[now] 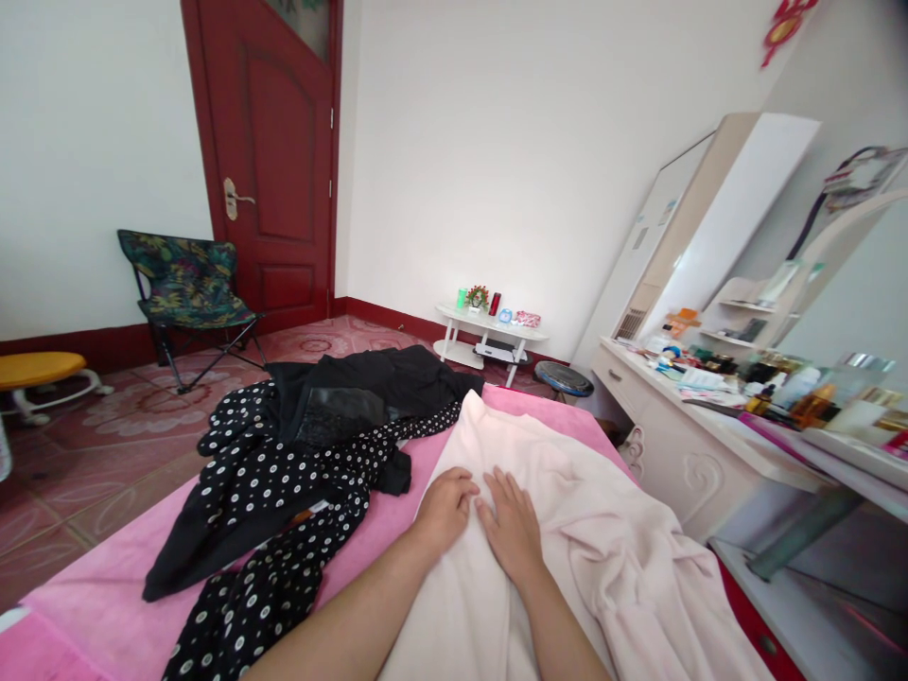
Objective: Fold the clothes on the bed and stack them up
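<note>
A pale pink cloth [567,492] of soft fabric lies over the right half of the bed, smooth on its left side and rumpled into folds on its right. At its left edge, my left hand [446,511] rests with fingers curled together on the fabric. Close beside it, my right hand [512,530] lies flat on the same cloth, its fingers stretched out and slightly apart. Left of both hands is a heap of clothes: a black garment with white polka dots [284,492] and a plain black garment [369,378] on top of it.
The clothes lie on a pink bed cover [120,596]. A dressing table [709,435] crowded with bottles stands to the right. Beyond the bed are a low white table [489,323], a round stool [564,378], a folding chair [191,284] and a yellow-topped stool [43,369].
</note>
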`<state>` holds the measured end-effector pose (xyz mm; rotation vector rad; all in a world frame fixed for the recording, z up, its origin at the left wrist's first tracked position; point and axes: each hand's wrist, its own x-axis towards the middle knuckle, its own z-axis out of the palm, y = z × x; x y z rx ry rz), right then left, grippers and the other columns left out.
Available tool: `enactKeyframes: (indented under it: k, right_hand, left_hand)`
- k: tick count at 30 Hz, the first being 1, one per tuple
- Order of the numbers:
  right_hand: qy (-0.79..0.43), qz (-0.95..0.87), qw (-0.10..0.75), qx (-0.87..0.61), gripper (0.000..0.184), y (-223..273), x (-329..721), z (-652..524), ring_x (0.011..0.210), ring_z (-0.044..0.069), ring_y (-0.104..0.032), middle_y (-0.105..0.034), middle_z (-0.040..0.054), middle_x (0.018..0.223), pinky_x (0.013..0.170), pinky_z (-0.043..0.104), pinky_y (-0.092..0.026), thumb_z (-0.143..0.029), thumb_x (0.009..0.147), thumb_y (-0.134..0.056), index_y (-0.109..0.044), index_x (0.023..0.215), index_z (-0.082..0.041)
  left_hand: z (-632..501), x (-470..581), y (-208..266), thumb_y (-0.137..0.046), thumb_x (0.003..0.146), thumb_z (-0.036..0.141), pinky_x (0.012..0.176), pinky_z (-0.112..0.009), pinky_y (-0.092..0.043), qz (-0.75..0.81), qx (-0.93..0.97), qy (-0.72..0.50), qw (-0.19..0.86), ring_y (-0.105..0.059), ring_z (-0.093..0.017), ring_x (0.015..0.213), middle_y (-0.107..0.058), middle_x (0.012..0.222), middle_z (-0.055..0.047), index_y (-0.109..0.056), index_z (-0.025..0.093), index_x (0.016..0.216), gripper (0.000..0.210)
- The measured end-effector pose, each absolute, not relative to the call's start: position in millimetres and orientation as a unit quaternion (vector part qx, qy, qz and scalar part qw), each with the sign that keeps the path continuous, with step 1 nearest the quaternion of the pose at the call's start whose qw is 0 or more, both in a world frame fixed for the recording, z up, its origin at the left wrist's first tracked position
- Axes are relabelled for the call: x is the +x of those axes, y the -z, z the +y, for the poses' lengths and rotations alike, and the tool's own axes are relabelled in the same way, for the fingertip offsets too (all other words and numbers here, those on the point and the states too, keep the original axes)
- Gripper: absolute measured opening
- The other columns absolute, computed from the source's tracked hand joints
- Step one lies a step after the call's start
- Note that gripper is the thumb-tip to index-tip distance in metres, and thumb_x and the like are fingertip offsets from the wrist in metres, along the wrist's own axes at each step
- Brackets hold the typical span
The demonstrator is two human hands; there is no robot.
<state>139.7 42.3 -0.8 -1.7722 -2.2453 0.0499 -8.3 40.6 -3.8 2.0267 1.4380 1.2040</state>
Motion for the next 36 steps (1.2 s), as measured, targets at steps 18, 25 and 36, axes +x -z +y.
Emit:
enactKeyframes:
  k: [18,25,36]
  right_hand:
    - [-0.021,-0.779,0.156,-0.607,0.051,1.8,141.7,42.0,0.140,0.023,-0.024,-0.031,0.0018,0.150,0.113,0.044,-0.018,-0.041,0.091,-0.033,-0.044,0.138,-0.023]
    - [-0.025,-0.780,0.163,-0.604,0.051,2.5,142.2,41.8,0.139,0.023,-0.025,-0.032,0.0019,0.150,0.112,0.044,-0.018,-0.041,0.091,-0.033,-0.044,0.138,-0.023]
    - [-0.023,-0.780,0.165,-0.603,0.051,2.1,142.6,41.5,0.139,0.024,-0.025,-0.032,0.0020,0.150,0.112,0.044,-0.019,-0.039,0.091,-0.034,-0.045,0.137,-0.023]
  left_hand:
    - [41.7,-7.1,5.9,-0.047,0.074,0.002,0.099,-0.030,-0.043,0.513,0.717,-0.431,0.192,-0.059,-0.018,0.106,-0.064,0.112,-0.007,-0.073,0.018,0.093,0.036]
    - [41.8,-7.1,6.0,-0.047,0.074,0.002,0.099,-0.030,-0.044,0.512,0.718,-0.431,0.191,-0.059,-0.018,0.106,-0.063,0.112,-0.007,-0.073,0.019,0.092,0.036]
    - [42.9,-7.0,7.5,-0.047,0.073,0.002,0.098,-0.030,-0.044,0.505,0.721,-0.436,0.188,-0.059,-0.018,0.106,-0.064,0.111,-0.007,-0.074,0.019,0.092,0.037]
